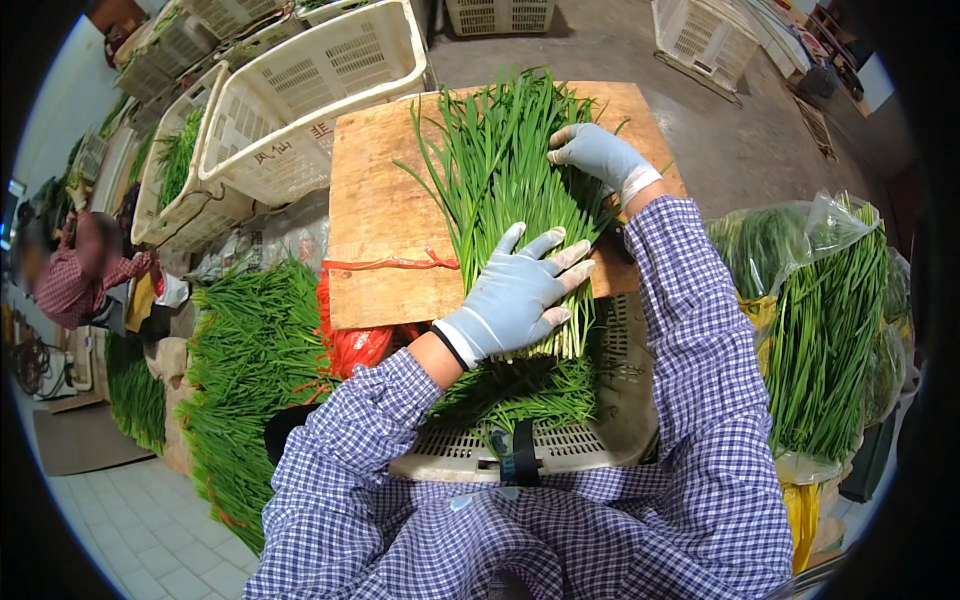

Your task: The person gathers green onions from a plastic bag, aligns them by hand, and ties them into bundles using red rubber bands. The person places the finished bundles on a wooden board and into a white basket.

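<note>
A loose bunch of Chinese chives (495,172) lies on a wooden board (390,187), green tips away from me and pale cut ends towards me. My left hand (510,292), in a pale blue glove, rests across the lower stems with its fingers spread. At the bunch's upper right edge is my gloved right hand (604,157), its fingers bent against the leaves; whether they grip any is hidden. A red plastic tie (390,264) stretches over the board to the bunch's left side. Partly under my right forearm sits a dark object (619,244), too covered to name.
Below the board, a plastic crate (634,375) holds green leaves (540,405). Red plastic (360,349) hangs at the board's left corner. Stacked chive bundles (247,360) stand left, bagged chives (825,337) right. A large crate (315,97) and a co-worker (82,277) are beyond.
</note>
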A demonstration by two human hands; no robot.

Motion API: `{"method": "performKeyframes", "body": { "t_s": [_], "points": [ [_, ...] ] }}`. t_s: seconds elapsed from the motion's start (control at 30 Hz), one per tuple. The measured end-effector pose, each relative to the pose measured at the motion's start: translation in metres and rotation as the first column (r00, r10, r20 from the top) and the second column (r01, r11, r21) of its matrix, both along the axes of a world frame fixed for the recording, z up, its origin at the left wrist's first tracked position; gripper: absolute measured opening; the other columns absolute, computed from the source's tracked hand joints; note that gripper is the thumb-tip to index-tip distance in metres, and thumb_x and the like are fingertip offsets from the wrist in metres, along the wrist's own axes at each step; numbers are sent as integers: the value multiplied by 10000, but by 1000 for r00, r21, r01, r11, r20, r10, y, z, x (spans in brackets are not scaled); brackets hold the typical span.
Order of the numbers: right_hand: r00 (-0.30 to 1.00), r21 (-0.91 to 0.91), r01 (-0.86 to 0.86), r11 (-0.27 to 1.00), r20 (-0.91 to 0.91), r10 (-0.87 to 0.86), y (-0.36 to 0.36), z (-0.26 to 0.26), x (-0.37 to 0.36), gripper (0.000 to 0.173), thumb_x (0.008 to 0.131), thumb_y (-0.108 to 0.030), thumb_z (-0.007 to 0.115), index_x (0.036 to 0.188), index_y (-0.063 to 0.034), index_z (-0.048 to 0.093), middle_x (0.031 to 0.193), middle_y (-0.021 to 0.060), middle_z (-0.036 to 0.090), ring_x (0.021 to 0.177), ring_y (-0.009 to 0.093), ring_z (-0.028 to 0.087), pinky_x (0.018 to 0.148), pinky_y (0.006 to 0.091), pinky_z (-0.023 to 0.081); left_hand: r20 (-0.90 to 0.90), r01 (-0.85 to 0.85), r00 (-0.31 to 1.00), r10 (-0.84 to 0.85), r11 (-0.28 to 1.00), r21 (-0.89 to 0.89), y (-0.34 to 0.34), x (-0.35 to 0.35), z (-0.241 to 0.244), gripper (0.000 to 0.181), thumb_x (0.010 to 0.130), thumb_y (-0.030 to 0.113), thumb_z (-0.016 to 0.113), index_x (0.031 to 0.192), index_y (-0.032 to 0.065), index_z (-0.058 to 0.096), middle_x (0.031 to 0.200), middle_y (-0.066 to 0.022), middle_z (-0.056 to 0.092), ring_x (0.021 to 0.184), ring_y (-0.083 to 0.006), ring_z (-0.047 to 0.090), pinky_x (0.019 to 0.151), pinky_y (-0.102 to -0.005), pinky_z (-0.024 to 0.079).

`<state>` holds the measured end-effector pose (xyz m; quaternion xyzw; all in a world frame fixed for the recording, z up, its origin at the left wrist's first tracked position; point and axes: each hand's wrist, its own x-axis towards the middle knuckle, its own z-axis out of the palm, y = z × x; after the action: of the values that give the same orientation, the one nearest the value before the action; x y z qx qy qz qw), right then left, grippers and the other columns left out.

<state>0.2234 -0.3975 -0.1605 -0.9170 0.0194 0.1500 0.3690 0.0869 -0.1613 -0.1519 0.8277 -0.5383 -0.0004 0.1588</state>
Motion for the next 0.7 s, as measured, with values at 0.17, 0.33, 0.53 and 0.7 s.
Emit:
{"method": "performKeyframes", "body": {
  "t_s": [0.17,0.33,0.53,0.7],
  "points": [
    [996,272,47,961,-92,-22,-4,-10,-6,229,881,-217,708,1036,-48,714,960,20,722,914,146,618,850,309,470,-11,-5,1000,5,1000,13,-1,0,0,630,873,343,566,1469,184,436,1541,-82,398,1401,-358,360,1125,-629,215],
    [984,386,178,905,-96,-153,-1,11,-35,180,902,-230,661,1002,-90,716,918,-27,683,820,100,553,785,278,454,24,-40,999,40,999,-2,1,-2,0,670,859,364,585,1487,204,416,1559,-81,373,1406,-374,350,1119,-635,210],
    [956,223,175,959,194,-220,6,-3,-20,207,888,-211,664,1025,-73,735,1004,92,721,946,215,651,865,345,499,26,-33,999,32,999,32,-1,-2,1,700,852,391,604,1499,218,400,1567,-84,361,1417,-372,338,1124,-629,201],
    [968,-159,239,958,114,-222,14,-5,-1,313,875,-332,648,1023,-73,744,1062,176,716,1029,327,670,902,397,508,16,-40,999,39,999,32,-2,-3,2,710,848,396,613,1502,221,396,1566,-82,363,1424,-366,334,1125,-631,202]
  ]
}}
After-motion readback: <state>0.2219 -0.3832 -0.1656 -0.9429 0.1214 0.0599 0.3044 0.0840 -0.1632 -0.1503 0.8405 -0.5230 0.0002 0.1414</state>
